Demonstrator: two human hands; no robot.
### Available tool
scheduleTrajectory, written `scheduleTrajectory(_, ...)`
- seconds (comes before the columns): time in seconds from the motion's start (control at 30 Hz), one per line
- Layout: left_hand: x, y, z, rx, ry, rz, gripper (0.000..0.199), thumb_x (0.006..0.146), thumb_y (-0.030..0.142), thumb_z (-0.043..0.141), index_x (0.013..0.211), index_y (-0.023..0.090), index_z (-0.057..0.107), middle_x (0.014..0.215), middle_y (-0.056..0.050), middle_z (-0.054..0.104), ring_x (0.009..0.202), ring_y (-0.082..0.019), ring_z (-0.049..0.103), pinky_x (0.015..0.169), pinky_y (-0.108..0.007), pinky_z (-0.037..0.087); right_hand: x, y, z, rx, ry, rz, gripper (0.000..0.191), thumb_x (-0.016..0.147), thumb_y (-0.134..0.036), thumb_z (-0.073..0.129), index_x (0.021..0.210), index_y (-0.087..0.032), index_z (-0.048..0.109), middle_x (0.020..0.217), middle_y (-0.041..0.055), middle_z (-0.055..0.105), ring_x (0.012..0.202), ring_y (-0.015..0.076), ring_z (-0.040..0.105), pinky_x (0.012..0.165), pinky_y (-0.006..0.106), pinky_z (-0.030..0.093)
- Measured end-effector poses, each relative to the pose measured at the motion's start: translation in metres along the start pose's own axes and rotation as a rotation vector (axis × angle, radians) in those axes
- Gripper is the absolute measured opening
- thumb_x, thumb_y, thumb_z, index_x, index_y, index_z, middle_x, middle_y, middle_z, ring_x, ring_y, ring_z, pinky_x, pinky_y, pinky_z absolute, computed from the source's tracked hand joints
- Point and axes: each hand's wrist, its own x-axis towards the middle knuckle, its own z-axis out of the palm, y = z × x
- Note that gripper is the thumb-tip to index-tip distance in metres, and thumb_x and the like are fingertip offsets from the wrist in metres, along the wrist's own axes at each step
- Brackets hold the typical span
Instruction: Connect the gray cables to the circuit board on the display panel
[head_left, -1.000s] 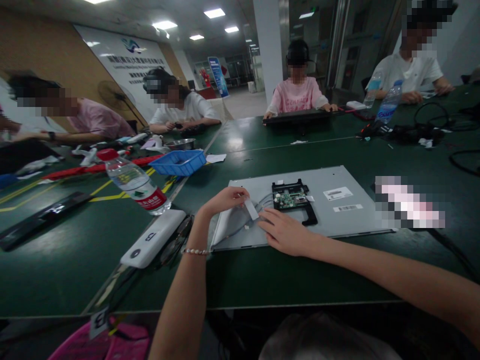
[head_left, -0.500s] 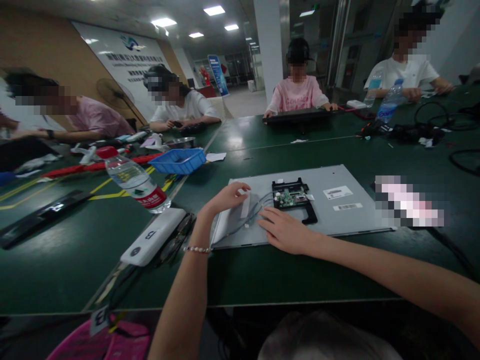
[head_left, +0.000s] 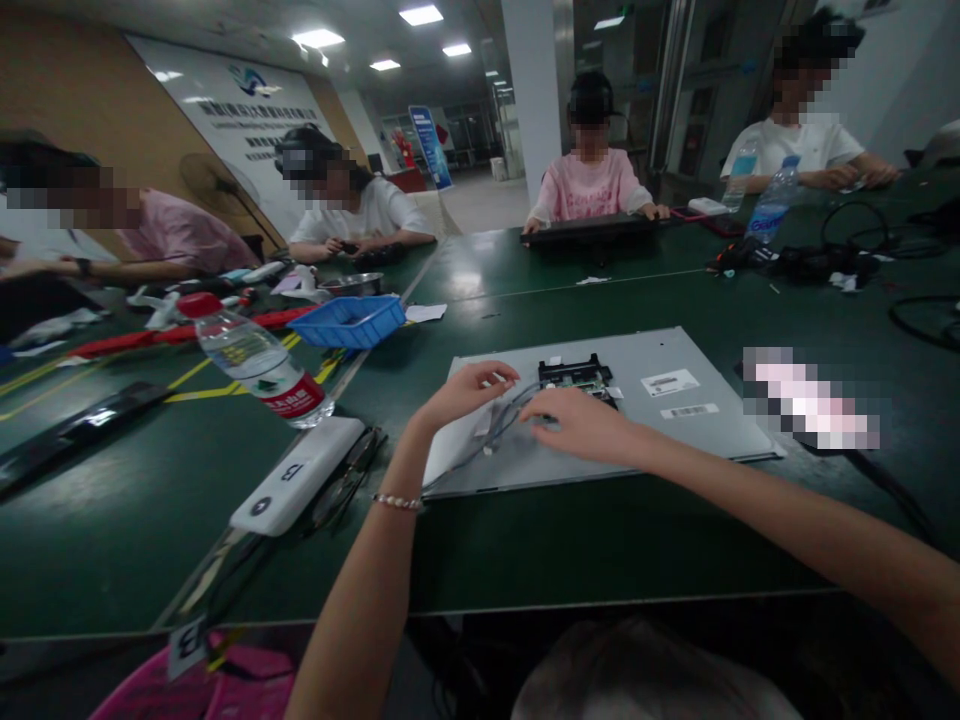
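A flat grey metal panel (head_left: pixel 720 430) with white labels lies on the green table in front of me. On it sits a black bracket (head_left: pixel 574 371) around a green circuit board, now partly covered by my right hand (head_left: pixel 581 425). Thin grey cables (head_left: pixel 504 420) run from the board toward the panel's lower left. My left hand (head_left: pixel 476 388), wearing a bead bracelet, is above the panel's left part beside the cables, its fingers apart and curved. The fingers of my right hand are bent near the cables; whether they pinch one cannot be made out.
A white power bank (head_left: pixel 300 478), glasses (head_left: pixel 352 478) and a tilted water bottle (head_left: pixel 259 362) are to the left. Behind them is a blue basket (head_left: pixel 352 322). A blurred-out device (head_left: pixel 814 398) lies right of the panel. Several people sit around the table (head_left: pixel 600 555).
My right hand has moved up over the circuit board and covers more of it. My left hand has shifted slightly right, toward the cables.
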Motion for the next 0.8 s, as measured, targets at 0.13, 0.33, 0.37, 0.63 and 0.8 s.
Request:
scheduleTrajectory(0.13,0.001,0.004,0.003,0.008,-0.047,-0.030,0.026,0.086,0.033,0.050,0.102,0.016,0.063,0.099,-0.006,0.065,0.075,-0.012,0.057,0.066,-0.024,0.045,0.006,0.049,-0.053,-0.132,0.015,0.275,0.020,0.081,-0.023,0.054,0.090,-0.018,0.071,0.089,0.0064,0.071,0.080,0.0185,0.063,0.075,0.031,0.047)
scheduleTrajectory(0.33,-0.006,-0.015,-0.008,0.163,0.047,-0.107,0.030,0.080,0.036,0.056,0.104,0.018,0.062,0.108,-0.006,0.062,0.077,-0.013,0.056,0.072,-0.027,0.047,-0.011,0.122,-0.097,-0.093,-0.344,0.498,0.027,0.074,-0.028,0.061,0.096,-0.018,0.072,0.093,0.0059,0.071,0.084,0.0202,0.063,0.073,0.030,0.045)
scheduleTrajectory(0.37,-0.008,-0.018,-0.011,0.187,0.050,-0.114,0.032,0.079,0.037,0.057,0.105,0.019,0.062,0.110,-0.006,0.061,0.078,-0.013,0.056,0.074,-0.028,0.047,-0.014,0.127,-0.098,-0.071,-0.387,0.488,0.030,0.073,-0.031,0.062,0.099,-0.019,0.071,0.095,0.0056,0.071,0.085,0.0206,0.063,0.073,0.030,0.045)
scheduleTrajectory(0.63,-0.013,-0.031,-0.023,0.233,-0.116,-0.211,0.034,0.072,0.037,0.060,0.100,0.019,0.066,0.097,-0.002,0.067,0.081,-0.017,0.059,0.075,-0.027,0.046,-0.010,0.124,-0.080,-0.018,-0.523,0.464,0.036,0.066,-0.040,0.067,0.095,-0.019,0.071,0.094,0.0051,0.069,0.085,0.0209,0.061,0.071,0.029,0.043)
scheduleTrajectory(0.8,-0.011,-0.034,-0.021,0.217,-0.088,-0.187,0.027,0.074,0.035,0.056,0.093,0.019,0.068,0.085,-0.002,0.068,0.071,-0.015,0.059,0.067,-0.024,0.046,-0.012,0.132,-0.079,0.031,-0.504,0.475,0.024,0.070,-0.036,0.064,0.086,-0.019,0.073,0.087,0.0041,0.071,0.081,0.0191,0.062,0.070,0.029,0.044)
